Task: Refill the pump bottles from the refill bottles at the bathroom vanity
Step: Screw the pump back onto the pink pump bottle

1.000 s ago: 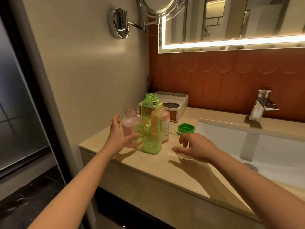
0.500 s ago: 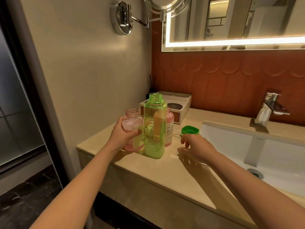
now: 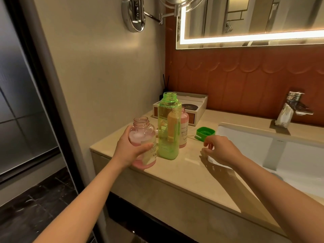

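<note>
Beige stone vanity counter (image 3: 175, 174) carried the bottles beside the white basin (image 3: 259, 137). Left hand (image 3: 128, 152) gripped the uncapped round pink transparent bottle (image 3: 142, 131) at the counter's front edge, fingers wrapped around its body, probably to ready it for filling. A tall green transparent bottle (image 3: 169, 130) stood uncapped just beside it. Right hand (image 3: 221, 149) hovered near the green plastic cap (image 3: 205, 133), fingers loosely curled, holding nothing.

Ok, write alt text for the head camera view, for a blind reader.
A person's left hand grips an uncapped pink clear plastic bottle at the near edge of a beige stone vanity counter, beside a tall uncapped green translucent bottle. The right hand hovers empty, fingers loosely curled, near a green plastic cap by the white sink.
</note>
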Motion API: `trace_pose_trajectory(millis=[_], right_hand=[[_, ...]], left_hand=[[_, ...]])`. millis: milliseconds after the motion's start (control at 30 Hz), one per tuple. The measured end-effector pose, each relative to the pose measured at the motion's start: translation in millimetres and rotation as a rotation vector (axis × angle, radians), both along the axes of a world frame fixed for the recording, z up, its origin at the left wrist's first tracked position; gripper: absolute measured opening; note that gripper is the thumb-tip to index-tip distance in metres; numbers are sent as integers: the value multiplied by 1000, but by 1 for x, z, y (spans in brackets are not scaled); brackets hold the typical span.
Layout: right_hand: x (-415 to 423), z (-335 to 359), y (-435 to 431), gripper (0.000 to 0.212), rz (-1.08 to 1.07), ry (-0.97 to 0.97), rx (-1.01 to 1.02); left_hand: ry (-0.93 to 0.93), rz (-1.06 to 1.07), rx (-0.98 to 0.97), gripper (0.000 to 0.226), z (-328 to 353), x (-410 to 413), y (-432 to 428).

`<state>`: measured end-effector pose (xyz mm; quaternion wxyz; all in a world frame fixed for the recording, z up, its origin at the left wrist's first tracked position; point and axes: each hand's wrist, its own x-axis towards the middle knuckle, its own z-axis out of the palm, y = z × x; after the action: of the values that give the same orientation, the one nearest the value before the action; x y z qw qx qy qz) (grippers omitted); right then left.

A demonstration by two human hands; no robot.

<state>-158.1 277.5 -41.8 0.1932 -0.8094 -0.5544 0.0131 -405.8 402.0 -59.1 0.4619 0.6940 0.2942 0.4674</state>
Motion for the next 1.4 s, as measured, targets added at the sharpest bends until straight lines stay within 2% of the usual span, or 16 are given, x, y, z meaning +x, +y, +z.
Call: trace_pose_trajectory(millis=[300, 600, 800, 1000, 1100, 1167, 1233, 1300, 1333, 1400], right_hand=[[22, 8, -7, 14, -47, 3, 77], [25, 32, 51, 20, -5, -67, 87], [23, 48, 94, 22, 91, 90, -7], [23, 45, 136, 8, 125, 164, -147], [26, 41, 162, 8, 165, 300, -183], [18, 45, 168, 17, 162, 463, -153], [14, 43, 177, 21, 202, 494, -217], [17, 39, 185, 28, 229, 417, -202], [16, 37, 194, 32, 271, 316, -154], [8, 38, 193, 58, 232, 473, -18]], left_hand=[[3, -40, 41, 69, -5, 7, -33], [-46, -20, 31, 69, -11, 11, -28], [-52, -2, 6, 71, -9, 9, -2], [-54, -15, -44, 72, -7, 6, 32], [-105, -74, -125, 69, -9, 7, 44], [-108, -95, -148, 69, -8, 8, 51], [-92, -91, -131, 72, -8, 9, 58], [-85, -89, -116, 74, -8, 10, 62], [-83, -84, -115, 74, -9, 9, 65], [-72, -76, -99, 74, -10, 10, 67]])
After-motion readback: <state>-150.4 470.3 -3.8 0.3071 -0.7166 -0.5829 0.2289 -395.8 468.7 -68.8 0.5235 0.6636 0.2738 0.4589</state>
